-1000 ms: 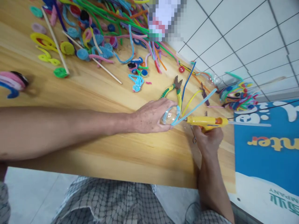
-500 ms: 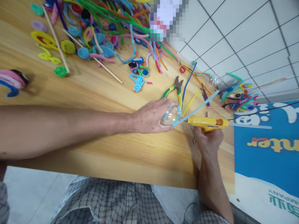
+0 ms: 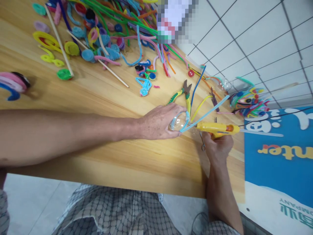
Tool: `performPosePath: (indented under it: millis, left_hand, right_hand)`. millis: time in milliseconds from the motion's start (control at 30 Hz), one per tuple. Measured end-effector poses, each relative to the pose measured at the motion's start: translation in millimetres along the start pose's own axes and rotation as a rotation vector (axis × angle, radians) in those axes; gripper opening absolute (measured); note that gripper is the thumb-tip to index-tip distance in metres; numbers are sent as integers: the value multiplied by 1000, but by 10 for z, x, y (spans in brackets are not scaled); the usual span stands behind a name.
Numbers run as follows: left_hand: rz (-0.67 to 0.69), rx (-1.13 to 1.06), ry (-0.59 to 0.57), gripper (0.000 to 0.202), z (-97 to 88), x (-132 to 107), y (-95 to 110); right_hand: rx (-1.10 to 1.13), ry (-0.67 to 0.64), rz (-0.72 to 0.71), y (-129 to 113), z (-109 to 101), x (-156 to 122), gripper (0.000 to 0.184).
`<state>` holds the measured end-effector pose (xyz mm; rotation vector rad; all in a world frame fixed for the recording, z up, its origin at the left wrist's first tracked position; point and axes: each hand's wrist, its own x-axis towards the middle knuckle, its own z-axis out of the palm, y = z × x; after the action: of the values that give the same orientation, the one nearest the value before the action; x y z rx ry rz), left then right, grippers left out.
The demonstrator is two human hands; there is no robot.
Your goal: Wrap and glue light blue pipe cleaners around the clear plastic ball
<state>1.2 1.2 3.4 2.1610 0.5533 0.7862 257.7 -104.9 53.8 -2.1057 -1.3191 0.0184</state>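
My left hand (image 3: pixel 160 122) is closed around a clear plastic ball (image 3: pixel 178 122). A light blue pipe cleaner (image 3: pixel 207 112) curls around the ball, and its long free end sticks out to the upper right. In my right hand (image 3: pixel 220 147) is a yellow glue gun (image 3: pixel 215 128), its nozzle pointing left at the ball and the pipe cleaner. I cannot tell whether the nozzle touches them. A translucent glue stick (image 3: pixel 264 133) juts from the gun's back end. Scissors (image 3: pixel 202 143) lie partly hidden under the gun.
Pliers (image 3: pixel 187 91) with green and yellow handles lie just beyond my left hand. Many pipe cleaners (image 3: pixel 137 36) and coiled pieces cover the table's far left, with thin wooden sticks (image 3: pixel 112 73) among them. The gun's black cord (image 3: pixel 276 116) runs right, over a blue printed sheet (image 3: pixel 274 173).
The glue stick's tail end sits very slightly farther left, nearer the gun. Both hands, the ball and the glue gun keep nearly the same places.
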Motion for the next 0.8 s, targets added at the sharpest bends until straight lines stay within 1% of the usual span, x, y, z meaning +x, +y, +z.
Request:
performPosePath:
  millis: [133, 333, 600, 700, 800]
  left_hand:
    - [3, 0, -5, 60, -3, -1, 6]
    - [1, -5, -4, 60, -7, 3, 9]
    - [16, -9, 6, 60, 5, 1, -3]
    - [17, 1, 4, 61, 7, 4, -5]
    - [16, 9, 1, 63, 13, 6, -7]
  right_hand:
    - [33, 39, 24, -30, 6, -12, 22]
    - [-12, 35, 24, -17, -8, -16, 20]
    - [0, 8, 33, -12, -6, 8, 17]
    - [-14, 7, 53, -11, -8, 6, 18]
    - [1, 3, 33, 10, -14, -4, 20]
